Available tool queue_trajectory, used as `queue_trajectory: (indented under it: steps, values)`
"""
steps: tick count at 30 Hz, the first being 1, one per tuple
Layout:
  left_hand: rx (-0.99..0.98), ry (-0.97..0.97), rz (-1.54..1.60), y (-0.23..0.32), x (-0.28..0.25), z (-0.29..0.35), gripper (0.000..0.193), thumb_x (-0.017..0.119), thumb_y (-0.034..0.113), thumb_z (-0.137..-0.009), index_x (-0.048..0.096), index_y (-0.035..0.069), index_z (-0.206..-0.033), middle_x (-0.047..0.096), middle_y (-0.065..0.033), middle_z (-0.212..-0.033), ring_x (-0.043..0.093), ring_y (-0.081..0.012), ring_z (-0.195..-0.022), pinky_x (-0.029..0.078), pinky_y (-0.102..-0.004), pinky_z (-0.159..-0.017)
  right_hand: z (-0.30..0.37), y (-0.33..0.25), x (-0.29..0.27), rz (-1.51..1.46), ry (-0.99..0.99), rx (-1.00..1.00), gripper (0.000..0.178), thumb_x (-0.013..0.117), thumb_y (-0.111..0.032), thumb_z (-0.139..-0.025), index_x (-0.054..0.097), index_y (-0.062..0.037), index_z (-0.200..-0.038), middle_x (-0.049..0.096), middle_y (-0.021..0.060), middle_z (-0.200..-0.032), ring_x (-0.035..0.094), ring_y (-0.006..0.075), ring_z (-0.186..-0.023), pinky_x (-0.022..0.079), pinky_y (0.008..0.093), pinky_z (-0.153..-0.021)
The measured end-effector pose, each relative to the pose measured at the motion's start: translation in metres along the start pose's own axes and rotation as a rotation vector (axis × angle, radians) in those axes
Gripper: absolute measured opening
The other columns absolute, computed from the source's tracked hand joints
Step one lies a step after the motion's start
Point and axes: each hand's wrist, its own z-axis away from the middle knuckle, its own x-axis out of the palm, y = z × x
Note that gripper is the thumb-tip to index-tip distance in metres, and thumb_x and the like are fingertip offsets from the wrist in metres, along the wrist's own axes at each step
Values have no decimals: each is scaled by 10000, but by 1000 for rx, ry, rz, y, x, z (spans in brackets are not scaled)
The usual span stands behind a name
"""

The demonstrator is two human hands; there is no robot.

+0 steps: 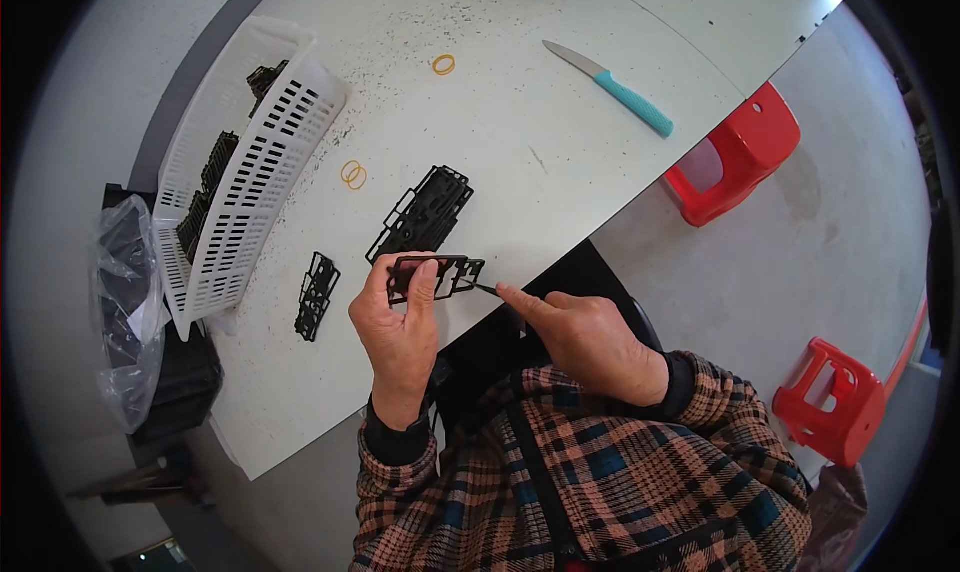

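Observation:
Between the thumb and fingers of my left hand (398, 334) is a thin black plastic frame (437, 278) with cut-out openings, held up off the table. My right hand (590, 337) is closed around a slim, dark pointed tool (486, 289); its exact kind is too small to make out. The tool's tip meets the right end of the frame. Just beyond my left hand lies a stack of similar black frames (425, 212). To the left of that hand, a single narrow black frame (317, 297) rests on the tabletop.
A white slatted basket (262, 162) holding black parts (213, 167) stands at the left. Yellow rubber bands (353, 175) and dark crumbs lie on the white table (500, 172). A knife with a turquoise handle (633, 103) lies at the far right, near red stools (765, 137).

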Motion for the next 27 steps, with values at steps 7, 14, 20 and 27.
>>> queue_trajectory:
  steps: [7, 14, 20, 27]
  values:
    - [35, 84, -64, -1, 5, 8, 159, 651, 132, -929, 617, -23, -921, 661, -34, -781, 580, -77, -683, 470, -220, -658, 4, -7, 2, -4, 17, -50, 656, 629, 27, -746, 514, -117, -1375, 463, 65, -659, 504, 215, -536, 446, 339, -491]
    - [90, 72, -157, 7, 12, 13, 142, 645, 116, -930, 623, -23, -915, 664, -35, -775, 578, -81, -687, 467, -218, -659, 6, -4, 4, 66, -33, -86, 791, 662, 16, -697, 434, -143, -1438, 450, 59, -697, 514, 204, -567, 453, 331, -491]
    - [114, 90, -141, 3, 12, 16, 131, 639, 108, -933, 629, -22, -915, 664, -35, -775, 574, -80, -685, 465, -217, -656, 7, -9, 5, 111, -38, -79, 807, 663, 19, -692, 427, -150, -1445, 451, 64, -701, 517, 209, -566, 452, 334, -490]
    - [108, 60, -154, 3, 7, 16, 123, 635, 100, -934, 635, -23, -928, 669, -36, -786, 580, -79, -700, 468, -213, -668, 6, 0, 10, 98, -51, -53, 792, 647, 29, -700, 434, -152, -1441, 471, 72, -703, 521, 219, -560, 454, 341, -491]
